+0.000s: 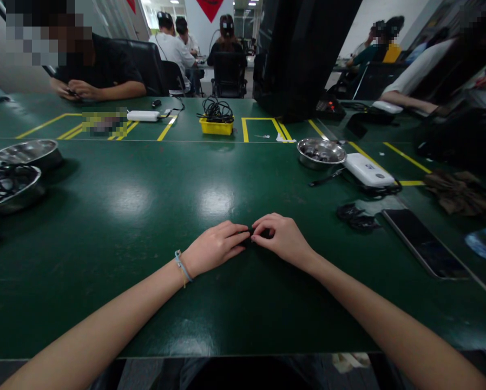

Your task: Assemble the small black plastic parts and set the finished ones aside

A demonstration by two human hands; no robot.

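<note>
Head view. I have both hands resting on the green table (145, 216), fingertips meeting over a small dark item (251, 234) that lies on the table surface between them. My left hand (214, 248) pinches narrowly on the item's near-left end, thumb and forefinger closed on it. My right hand (281, 237) curls over its other end, fingers drawn in tight; the item is mostly hidden, so I cannot tell its shape or what it is.

Landmark: the small dark item. Beyond it and to the right stand a steel bowl (321, 151) and a white box (367, 169); nearer, to its right, lie a dark crumpled bundle (354, 216) and a phone (424, 242). Far to its left sit two more steel bowls (11, 187). Straight beyond it, well apart, is a yellow tray (216, 127) of black cables.

Judgement: the work is fine pinch handling. It goes best with wrists kept planted on the table, pressure light and even from both sides, and the item held low over the surface so a slip does not lose it against the dark table.
</note>
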